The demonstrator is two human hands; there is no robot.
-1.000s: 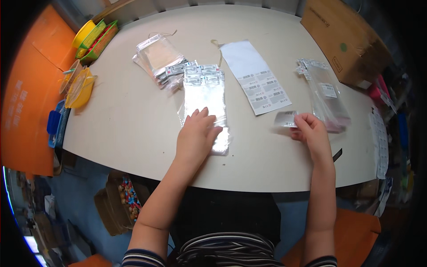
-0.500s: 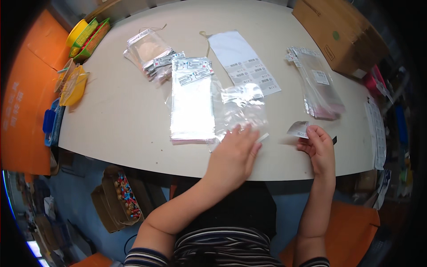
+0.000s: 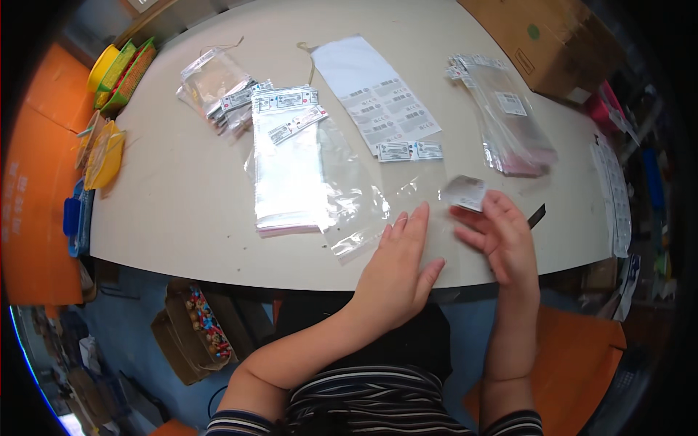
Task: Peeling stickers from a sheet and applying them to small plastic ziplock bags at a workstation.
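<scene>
My left hand (image 3: 398,265) lies flat, fingers stretched out and thumb apart, on a clear plastic bag (image 3: 414,180) with a printed header strip at its far end. Between thumb and forefinger, my right hand (image 3: 505,236) pinches a small white printed sticker (image 3: 465,193), held just above the bag's right side. Left of the left hand, a stack of clear bags (image 3: 287,174) with printed headers reflects the light. Another loose clear bag (image 3: 352,196) sticks out from its right side. Beyond the hands lies a white sheet of stickers (image 3: 392,109), its far part bare.
Bags carrying white stickers (image 3: 512,120) are piled at the right, beside a cardboard box (image 3: 545,43). More filled or folded bags (image 3: 218,83) lie at the far left. Coloured baskets (image 3: 123,76) line the left edge. An open carton (image 3: 190,330) stands below the table.
The clear bag under my left hand now lies spread flat with its header showing below the sticker sheet. My right hand has brought the sticker leftward, closer to the bag. The view has shifted slightly.
</scene>
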